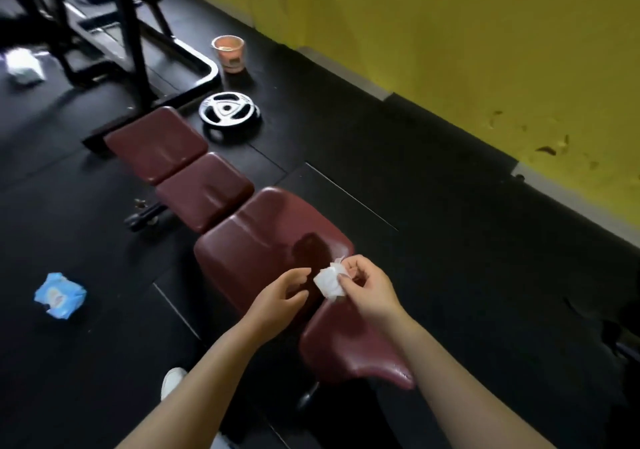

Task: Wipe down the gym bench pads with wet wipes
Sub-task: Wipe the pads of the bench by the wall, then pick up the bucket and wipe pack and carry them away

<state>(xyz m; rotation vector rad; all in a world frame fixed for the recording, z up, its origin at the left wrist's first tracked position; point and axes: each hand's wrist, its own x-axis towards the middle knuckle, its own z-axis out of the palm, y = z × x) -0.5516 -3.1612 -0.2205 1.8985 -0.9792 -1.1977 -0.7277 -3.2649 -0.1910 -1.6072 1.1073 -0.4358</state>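
We are over the maroon padded gym bench (pixel 263 240) and we have the small crumpled white wet wipe (pixel 329 283) up in the air, just above the gap between the wide back pad and the near seat pad (pixel 349 344); our right hand (pixel 367 286) pinches it between thumb and fingertips, while our left hand (pixel 287 292) hovers just beside it, fingers loosely curved and holding nothing; it looks as if we are refolding or readying the wipe, though we cannot tell for certain.

A darker, glossy patch shows on the back pad just ahead of the wipe; we take that for dampness, which would mean the near end has had a pass; the two smaller maroon pads (pixel 180 168) further off look drier, so we judge the job as only partly done.

To do this step well, we open the wipe out flat rather than leave it balled up, so a clean face meets the vinyl; then we press it down with the whole palm and draw long overlapping strokes along the pad, working the raised edges and the seams between pads, where grime collects; we turn the wipe when a face greys.

If it dries out, the pale blue soft pack of wipes (pixel 59 295) lies on the black rubber floor (pixel 398 178) to our left, well apart from the bench.
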